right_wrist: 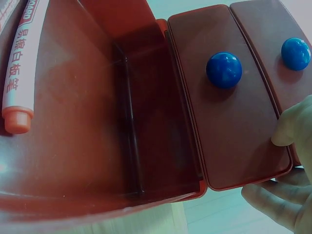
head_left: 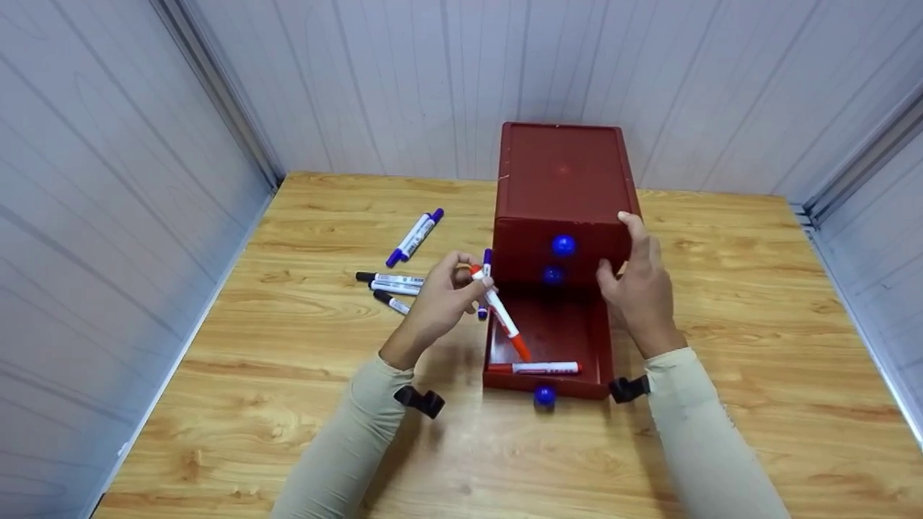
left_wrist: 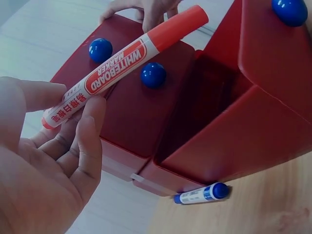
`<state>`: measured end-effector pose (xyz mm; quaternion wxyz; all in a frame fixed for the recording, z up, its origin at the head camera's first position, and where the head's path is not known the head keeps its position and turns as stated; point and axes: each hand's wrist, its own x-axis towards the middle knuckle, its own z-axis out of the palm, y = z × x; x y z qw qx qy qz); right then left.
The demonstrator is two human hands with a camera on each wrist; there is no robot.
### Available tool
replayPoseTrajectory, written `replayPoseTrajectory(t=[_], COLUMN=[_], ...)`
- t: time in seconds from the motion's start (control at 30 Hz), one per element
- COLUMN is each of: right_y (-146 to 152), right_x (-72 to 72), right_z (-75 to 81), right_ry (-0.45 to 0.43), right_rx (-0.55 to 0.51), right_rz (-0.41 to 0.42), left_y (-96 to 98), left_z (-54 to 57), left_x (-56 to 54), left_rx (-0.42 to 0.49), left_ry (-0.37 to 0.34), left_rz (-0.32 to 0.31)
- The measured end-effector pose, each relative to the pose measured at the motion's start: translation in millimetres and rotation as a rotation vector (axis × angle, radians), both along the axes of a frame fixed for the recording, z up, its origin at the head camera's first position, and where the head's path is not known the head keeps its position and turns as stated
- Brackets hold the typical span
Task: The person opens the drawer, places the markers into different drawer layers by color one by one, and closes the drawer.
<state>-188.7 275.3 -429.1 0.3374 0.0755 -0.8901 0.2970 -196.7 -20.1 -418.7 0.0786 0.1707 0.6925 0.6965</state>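
Note:
My left hand [head_left: 441,299] pinches a red whiteboard marker [head_left: 502,314] near one end, between thumb and fingers. Its red cap points down over the pulled-out bottom drawer [head_left: 559,328] of a dark red drawer box [head_left: 562,173]. Inside that drawer, a second red marker [head_left: 551,367] lies along the front wall. My right hand [head_left: 644,299] grips the box's right front corner, one finger at the top edge and the thumb [right_wrist: 282,134] on the front. The two upper drawers are shut, each with a blue knob [right_wrist: 224,70].
Left of the box lie two blue-capped markers [head_left: 415,238] side by side and several black-capped markers [head_left: 393,304], partly hidden by my left hand. Another blue marker [left_wrist: 202,193] lies against the box's left side. White panel walls [head_left: 404,86] enclose the wooden table [head_left: 238,404].

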Motion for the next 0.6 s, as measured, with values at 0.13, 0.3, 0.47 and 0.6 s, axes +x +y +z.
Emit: replayPoseTrajectory(t=[0.13,0.3,0.47,0.6], right_y=[-0.5,0.1,0.7,2.0], right_x=[-0.1,-0.8,-0.6,0.2], right_z=[-0.2,-1.1,-0.3,-0.6], right_ry=[0.007,0.015,0.014,0.003], right_rx=[-0.001,-0.002,-0.003,-0.003], right_rz=[0.001,0.007,0.008,0.008], left_y=[5.6,15.9,25.1,29.9], left_z=[3.2,6.3,9.1,14.0], left_x=[-0.8,-0.1,-0.1,0.6], left_rx=[0.003,-0.03,-0.079,-0.127], left_ry=[0.006,0.0,-0.001,0.015], left_rz=[-0.018,-0.042,-0.108,-0.177])
